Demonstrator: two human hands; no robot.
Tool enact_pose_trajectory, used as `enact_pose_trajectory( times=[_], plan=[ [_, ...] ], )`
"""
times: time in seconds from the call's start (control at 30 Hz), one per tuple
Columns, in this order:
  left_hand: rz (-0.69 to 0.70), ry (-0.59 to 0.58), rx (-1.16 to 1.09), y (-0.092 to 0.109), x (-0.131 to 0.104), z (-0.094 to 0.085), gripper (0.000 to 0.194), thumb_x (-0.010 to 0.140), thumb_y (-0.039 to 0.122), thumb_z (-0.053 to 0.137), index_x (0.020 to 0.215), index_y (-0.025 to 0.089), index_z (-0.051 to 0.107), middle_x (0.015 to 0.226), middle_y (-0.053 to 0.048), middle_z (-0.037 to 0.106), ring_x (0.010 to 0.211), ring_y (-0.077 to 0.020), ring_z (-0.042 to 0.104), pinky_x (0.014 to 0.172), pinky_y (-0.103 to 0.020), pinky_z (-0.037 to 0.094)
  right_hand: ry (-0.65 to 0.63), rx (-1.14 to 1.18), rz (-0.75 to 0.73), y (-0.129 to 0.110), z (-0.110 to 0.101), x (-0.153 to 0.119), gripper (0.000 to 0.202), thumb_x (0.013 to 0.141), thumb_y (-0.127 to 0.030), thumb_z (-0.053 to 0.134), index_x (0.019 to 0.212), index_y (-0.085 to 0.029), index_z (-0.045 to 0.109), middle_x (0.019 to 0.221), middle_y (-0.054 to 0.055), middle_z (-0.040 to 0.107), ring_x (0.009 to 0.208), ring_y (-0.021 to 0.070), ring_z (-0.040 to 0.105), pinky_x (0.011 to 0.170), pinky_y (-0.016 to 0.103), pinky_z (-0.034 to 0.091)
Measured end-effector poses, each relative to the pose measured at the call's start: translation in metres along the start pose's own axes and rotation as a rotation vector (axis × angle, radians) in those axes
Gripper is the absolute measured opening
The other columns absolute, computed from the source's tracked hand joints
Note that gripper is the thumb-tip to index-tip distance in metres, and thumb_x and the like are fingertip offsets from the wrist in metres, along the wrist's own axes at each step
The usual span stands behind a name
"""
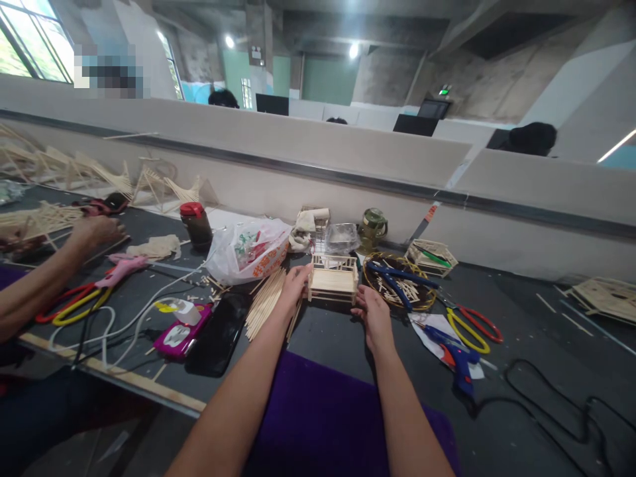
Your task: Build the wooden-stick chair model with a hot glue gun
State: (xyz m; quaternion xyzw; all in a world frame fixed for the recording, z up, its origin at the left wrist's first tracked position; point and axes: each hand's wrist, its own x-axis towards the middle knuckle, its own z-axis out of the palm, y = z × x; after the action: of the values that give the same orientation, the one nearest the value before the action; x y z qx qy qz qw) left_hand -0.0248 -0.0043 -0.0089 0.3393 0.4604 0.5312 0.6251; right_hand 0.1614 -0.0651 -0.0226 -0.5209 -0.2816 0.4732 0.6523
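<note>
A small bench-like model made of thin wooden sticks (332,279) stands upright between my hands at the middle of the worktable. My left hand (295,290) grips its left end, with the thumb and fingers closed at the side frame. At the opposite end my right hand (375,313) has its curled fingers against the lower right corner. Some fingertips on both sides are hidden behind the model. Loose wooden sticks (265,305) lie in a bundle under and beside my left forearm. A round tray (428,301) with short stick pieces and blue-handled pliers (392,283) sits just beyond my right hand.
To the right lie a blue glue gun (460,361) with a black cord and red-yellow scissors (470,326). Leftward are a phone (218,338), a purple power strip (181,334), a plastic bag (251,248) and a red-lidded bottle (195,225). A co-worker's hand (97,232) works at far left.
</note>
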Motion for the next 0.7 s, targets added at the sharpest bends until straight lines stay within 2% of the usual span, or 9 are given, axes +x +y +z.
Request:
enact_pose_trajectory(
  times=[0.13, 0.37, 0.53, 0.7],
  plan=[
    [0.027, -0.006, -0.068, 0.000, 0.002, -0.001, 0.058, 0.062, 0.051, 0.080, 0.104, 0.019, 0.056, 0.072, 0.003, 0.062, 0.045, -0.0044, 0.050, 0.042, -0.016, 0.036, -0.009, -0.025, -0.029, -0.004, 0.000, -0.002, 0.051, 0.067, -0.058, 0.074, 0.100, -0.020, 0.069, 0.099, 0.005, 0.071, 0.088, 0.0177, 0.065, 0.064, 0.024, 0.050],
    [0.066, -0.057, -0.078, 0.003, -0.002, 0.000, 0.062, 0.062, 0.044, 0.081, 0.114, 0.020, 0.057, 0.083, -0.002, 0.068, 0.068, -0.0121, 0.063, 0.059, -0.022, 0.045, -0.011, -0.067, -0.051, -0.013, -0.005, -0.002, 0.057, 0.062, -0.056, 0.079, 0.107, -0.024, 0.065, 0.098, 0.002, 0.071, 0.084, 0.0161, 0.065, 0.072, 0.026, 0.051],
    [0.078, -0.093, -0.109, 0.010, -0.009, 0.000, 0.059, 0.062, 0.042, 0.081, 0.113, 0.020, 0.059, 0.090, -0.003, 0.070, 0.071, -0.0125, 0.063, 0.067, -0.024, 0.046, -0.070, -0.070, -0.067, -0.019, -0.008, -0.003, 0.060, 0.066, -0.052, 0.079, 0.116, -0.024, 0.061, 0.113, 0.006, 0.070, 0.104, 0.0216, 0.064, 0.084, 0.032, 0.051],
    [0.098, -0.137, -0.129, 0.016, -0.015, 0.001, 0.056, 0.064, 0.035, 0.078, 0.115, 0.020, 0.060, 0.095, -0.004, 0.071, 0.074, -0.0133, 0.064, 0.068, -0.023, 0.045, -0.157, -0.062, -0.107, -0.020, -0.007, -0.005, 0.066, 0.063, -0.045, 0.084, 0.119, -0.024, 0.058, 0.122, 0.010, 0.067, 0.117, 0.0261, 0.059, 0.098, 0.041, 0.047]
  ],
)
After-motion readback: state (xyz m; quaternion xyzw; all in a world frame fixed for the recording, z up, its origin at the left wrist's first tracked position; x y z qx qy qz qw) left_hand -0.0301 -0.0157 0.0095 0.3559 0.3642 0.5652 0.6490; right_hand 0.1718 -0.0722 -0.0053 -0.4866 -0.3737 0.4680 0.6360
